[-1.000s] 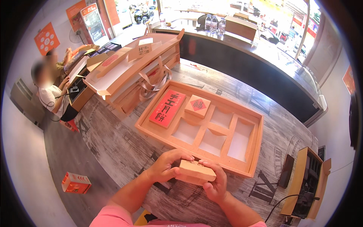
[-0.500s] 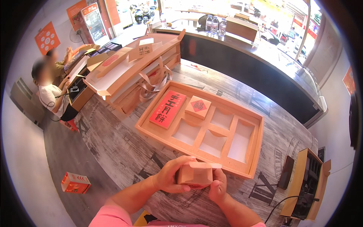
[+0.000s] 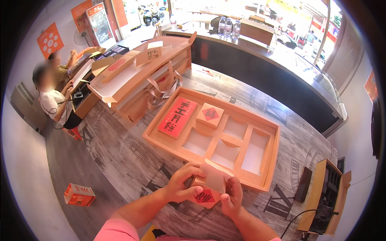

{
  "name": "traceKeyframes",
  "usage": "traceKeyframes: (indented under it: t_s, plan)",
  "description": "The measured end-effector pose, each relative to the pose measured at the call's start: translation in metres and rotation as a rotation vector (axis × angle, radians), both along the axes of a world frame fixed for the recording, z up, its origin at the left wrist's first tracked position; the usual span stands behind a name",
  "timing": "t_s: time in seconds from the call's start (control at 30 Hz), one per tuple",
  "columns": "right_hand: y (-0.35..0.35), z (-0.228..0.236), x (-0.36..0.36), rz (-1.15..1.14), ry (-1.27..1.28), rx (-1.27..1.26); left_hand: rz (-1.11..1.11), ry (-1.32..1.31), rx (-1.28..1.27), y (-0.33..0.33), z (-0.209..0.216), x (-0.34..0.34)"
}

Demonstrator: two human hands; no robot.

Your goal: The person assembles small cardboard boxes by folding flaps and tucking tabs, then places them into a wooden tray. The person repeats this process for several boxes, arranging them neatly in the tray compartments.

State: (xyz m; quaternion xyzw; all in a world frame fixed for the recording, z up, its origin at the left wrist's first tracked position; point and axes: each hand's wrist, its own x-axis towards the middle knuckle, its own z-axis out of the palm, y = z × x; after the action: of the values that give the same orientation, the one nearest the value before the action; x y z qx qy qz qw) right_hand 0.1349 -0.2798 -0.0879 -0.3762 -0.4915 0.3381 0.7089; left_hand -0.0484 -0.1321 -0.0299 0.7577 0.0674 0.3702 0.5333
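Between my two hands is a small kraft paper box [image 3: 208, 197] with a red diamond label, one flap raised at its far side. My left hand [image 3: 181, 185] grips its left side, thumb near the label and fingers by the flap. From the right, my right hand [image 3: 232, 197] pinches the box's edge. Just beyond lies a shallow kraft gift tray [image 3: 252, 176] with compartments. A long red-topped box [image 3: 177, 117] fills its left compartment, and a small box with a red diamond [image 3: 210, 115] sits beside that. The other compartments show white bottoms.
A large kraft carton [image 3: 140, 86] with ribbon-handled bags stands far left on the wood-patterned table [image 3: 120, 160]. At right are a dark oblong object [image 3: 303, 184] and an open box with a cable [image 3: 321, 205]. Two people work at left; a red carton [image 3: 79, 195] lies lower left.
The small box has tipped in my hands, so its red diamond label now shows more fully. Its flap stands higher, and my left fingers have shifted onto the flap side.
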Motion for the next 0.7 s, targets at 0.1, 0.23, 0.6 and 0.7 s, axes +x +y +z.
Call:
traceKeyframes:
  t_s: [0.1,0.23,0.6,0.7]
  plan:
    - [0.001,0.009,0.005,0.064,-0.055,-0.044,0.0,0.033,-0.009,0.001,-0.001,-0.002]
    - [-0.001,0.015,-0.003,-0.033,0.03,-0.03,-0.019,0.036,-0.005,0.001,0.001,-0.001]
    - [0.003,0.031,0.006,-0.208,-0.298,-0.072,0.039,0.021,-0.048,-0.003,-0.005,0.001]
    - [0.004,0.033,0.007,-0.213,-0.334,-0.065,0.06,0.024,-0.026,-0.004,-0.005,0.002]
